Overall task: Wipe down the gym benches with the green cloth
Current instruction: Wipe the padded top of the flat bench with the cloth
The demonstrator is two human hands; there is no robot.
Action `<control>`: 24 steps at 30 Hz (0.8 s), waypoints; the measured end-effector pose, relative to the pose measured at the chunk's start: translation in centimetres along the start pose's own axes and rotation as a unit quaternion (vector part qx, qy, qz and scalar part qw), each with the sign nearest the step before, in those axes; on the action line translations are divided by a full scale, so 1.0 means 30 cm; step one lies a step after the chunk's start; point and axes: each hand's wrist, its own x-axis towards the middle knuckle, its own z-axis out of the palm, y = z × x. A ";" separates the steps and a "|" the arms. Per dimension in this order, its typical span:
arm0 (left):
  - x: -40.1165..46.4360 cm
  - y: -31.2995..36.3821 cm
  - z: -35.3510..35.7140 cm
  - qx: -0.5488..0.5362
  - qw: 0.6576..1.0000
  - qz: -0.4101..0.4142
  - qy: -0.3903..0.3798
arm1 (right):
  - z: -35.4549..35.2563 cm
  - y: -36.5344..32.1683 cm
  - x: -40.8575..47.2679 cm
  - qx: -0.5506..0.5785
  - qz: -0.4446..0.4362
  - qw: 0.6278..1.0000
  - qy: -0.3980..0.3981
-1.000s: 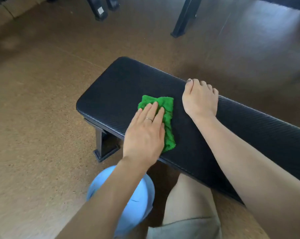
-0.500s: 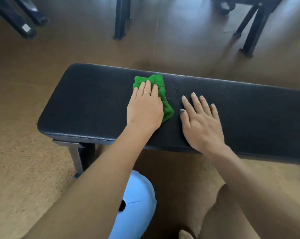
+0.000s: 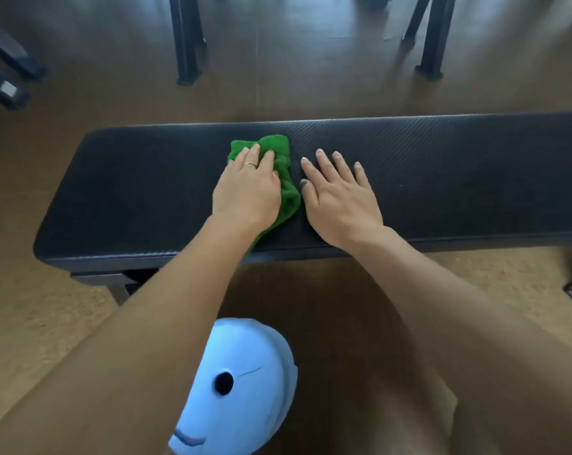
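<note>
l hand [image 3: 246, 192] flat-open on green cloth [image 3: 279, 165] atop bench [image 3: 442, 165], r hand [image 3: 338, 195] flat-open just beside; blue slipper [image 3: 235, 389] below.

Green cloth [image 3: 279, 165] partly under left hand [image 3: 248, 192]; bench [image 3: 442, 165] cut off at right edge

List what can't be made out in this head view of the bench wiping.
- Green cloth: its middle lies under the left hand, so its full shape is hidden.
- Bench: its right end is cut off by the frame edge.
- Bench underside and legs: mostly hidden by the pad and the forearms.
- Pad under the right hand: covered, so its cleanliness cannot be judged.
</note>
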 end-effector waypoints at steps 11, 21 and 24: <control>-0.165 0.254 0.093 0.013 0.992 -0.111 0.054 | -0.060 0.267 0.259 -0.028 -0.082 0.996 -0.001; 0.036 0.335 0.084 0.006 0.971 -0.232 0.047 | -0.093 0.276 0.249 -0.008 -0.111 0.993 -0.031; 0.023 0.348 0.088 0.014 0.969 -0.241 0.053 | -0.087 0.271 0.246 -0.007 -0.116 0.993 -0.021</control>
